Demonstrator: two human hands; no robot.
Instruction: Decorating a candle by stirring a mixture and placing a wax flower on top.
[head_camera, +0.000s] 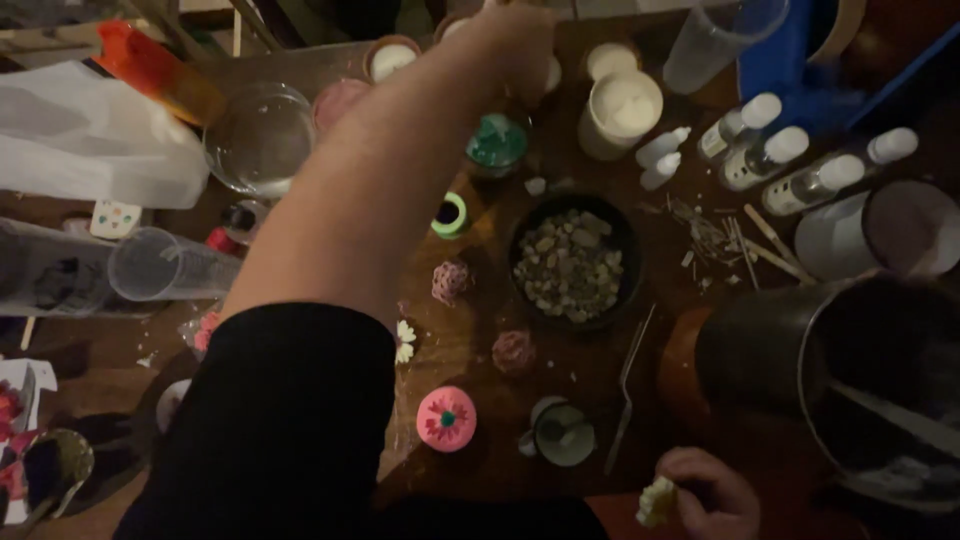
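Head view of a cluttered wooden counter (470, 350). Left hand (515, 45) reaches far across to the back row of small white-filled cups (612, 60); its fingers lie at the frame edge, so whether they grip one cannot be told. Right hand (705, 495), near the body, has its fingers closed on a small pale flower-shaped piece (657, 500).

Progress, as judged: several cups already hold set white fill, and finished flower shapes, including a pink flower mould (446, 418), lie on the counter; the piece in the right fingers is not yet placed.

Containers: nearer than the left fingers, a teal-filled cup (497, 142) and a white-filled jar (622, 110); between the hands, a dark bowl (573, 262) of pale pebbly bits; just beyond the right fingers, a large dark metal pot (850, 380), contents unclear, beside metal tweezers (628, 395)
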